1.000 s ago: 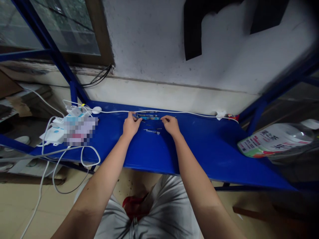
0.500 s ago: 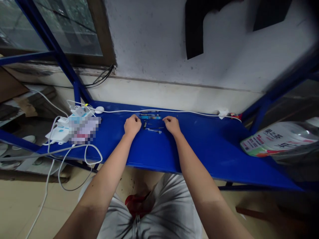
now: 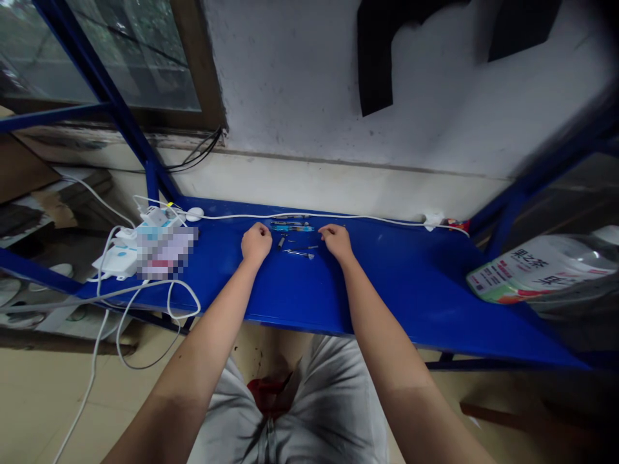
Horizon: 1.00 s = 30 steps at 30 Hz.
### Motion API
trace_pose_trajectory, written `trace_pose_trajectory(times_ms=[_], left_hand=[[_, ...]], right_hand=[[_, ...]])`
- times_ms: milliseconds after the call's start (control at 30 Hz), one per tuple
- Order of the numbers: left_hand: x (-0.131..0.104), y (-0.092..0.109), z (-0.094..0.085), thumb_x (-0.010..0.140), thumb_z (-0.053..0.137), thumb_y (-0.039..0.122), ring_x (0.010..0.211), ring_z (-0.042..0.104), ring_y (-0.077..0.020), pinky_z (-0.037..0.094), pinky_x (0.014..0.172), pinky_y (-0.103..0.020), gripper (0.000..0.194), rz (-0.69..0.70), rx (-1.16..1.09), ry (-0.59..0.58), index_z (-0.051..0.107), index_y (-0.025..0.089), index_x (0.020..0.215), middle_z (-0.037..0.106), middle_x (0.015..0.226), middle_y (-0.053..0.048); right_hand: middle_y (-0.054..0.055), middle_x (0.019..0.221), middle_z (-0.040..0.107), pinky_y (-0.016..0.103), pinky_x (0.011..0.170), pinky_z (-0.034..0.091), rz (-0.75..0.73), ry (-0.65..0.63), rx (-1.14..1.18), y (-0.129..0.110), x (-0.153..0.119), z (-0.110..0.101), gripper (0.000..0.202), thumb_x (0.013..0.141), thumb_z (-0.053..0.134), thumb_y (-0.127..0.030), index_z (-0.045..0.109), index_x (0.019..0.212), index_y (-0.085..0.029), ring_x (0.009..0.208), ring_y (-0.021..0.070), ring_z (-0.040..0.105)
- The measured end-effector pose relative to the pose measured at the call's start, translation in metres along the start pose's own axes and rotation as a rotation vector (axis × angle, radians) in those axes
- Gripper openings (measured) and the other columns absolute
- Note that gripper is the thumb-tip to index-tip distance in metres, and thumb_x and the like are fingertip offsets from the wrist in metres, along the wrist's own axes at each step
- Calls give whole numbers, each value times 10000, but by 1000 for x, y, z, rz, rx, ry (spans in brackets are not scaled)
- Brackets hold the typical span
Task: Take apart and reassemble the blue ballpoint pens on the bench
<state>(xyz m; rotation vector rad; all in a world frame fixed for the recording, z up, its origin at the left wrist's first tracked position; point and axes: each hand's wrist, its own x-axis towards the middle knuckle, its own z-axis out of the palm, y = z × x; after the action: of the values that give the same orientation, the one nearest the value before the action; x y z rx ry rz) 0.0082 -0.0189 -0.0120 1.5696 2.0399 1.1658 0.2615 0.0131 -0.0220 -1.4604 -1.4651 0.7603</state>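
My left hand point(image 3: 256, 243) rests on the blue shelf, its fingers curled together, just left of a group of pens and pen parts. On the right side of the group, my right hand point(image 3: 335, 241) lies with thumb and fingertips closed together. Nothing shows in either hand. Between them, blue-barrelled pens point(image 3: 292, 227) lie sideways. A short dark cylinder point(image 3: 281, 243) sits by the left fingers. Closer to me are a thin dark rod point(image 3: 305, 248) and a slim clear tube with a pale end point(image 3: 300, 254). Finer parts are too small to make out.
White power strips point(image 3: 116, 258) with tangled cables stand at the shelf's left end. A large labelled bottle point(image 3: 536, 270) lies tilted on the right. One white cable point(image 3: 338, 216) runs along the back by the wall. Blue frame posts rise at both ends.
The short dark cylinder by my left hand now lies at more of a slant. Both hands stay nearly where they were, and the view has shifted very slightly.
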Motion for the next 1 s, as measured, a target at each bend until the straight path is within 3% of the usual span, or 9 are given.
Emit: trace_pose_trajectory(times_ms=[400, 500, 733, 1000], left_hand=[[3, -7, 4, 902, 651, 229, 937, 715, -273, 468, 783, -333, 115, 69, 51, -46, 749, 288, 901, 796, 969, -51], [2, -6, 4, 913, 657, 235, 956, 711, -272, 477, 783, -333, 143, 124, 55, -72, 776, 307, 942, 789, 996, -47], [-1, 1, 6, 955, 618, 221, 1019, 697, -281, 507, 860, -351, 229, 325, 88, -131, 820, 313, 1014, 740, 1101, -76], [3, 0, 12, 944, 636, 201, 1074, 686, -290, 512, 950, -377, 241, 365, 81, -183, 834, 323, 1010, 730, 1109, -76]], right_hand=[[15, 681, 710, 288, 669, 447, -30, -5, -48, -2, 1, 0, 232, 822, 550, -218, 779, 817, -182, 663, 187, 625], [27, 740, 719, 302, 726, 455, -117, -26, -130, -7, -2, 2, 217, 850, 562, -173, 777, 823, -189, 726, 196, 638], [74, 854, 682, 363, 888, 438, -492, -167, -428, -30, -15, 28, 182, 907, 661, -142, 813, 835, -210, 847, 224, 553], [112, 959, 687, 398, 948, 435, -485, -254, -558, -35, -19, 49, 132, 925, 711, -174, 832, 882, -207, 953, 258, 549]])
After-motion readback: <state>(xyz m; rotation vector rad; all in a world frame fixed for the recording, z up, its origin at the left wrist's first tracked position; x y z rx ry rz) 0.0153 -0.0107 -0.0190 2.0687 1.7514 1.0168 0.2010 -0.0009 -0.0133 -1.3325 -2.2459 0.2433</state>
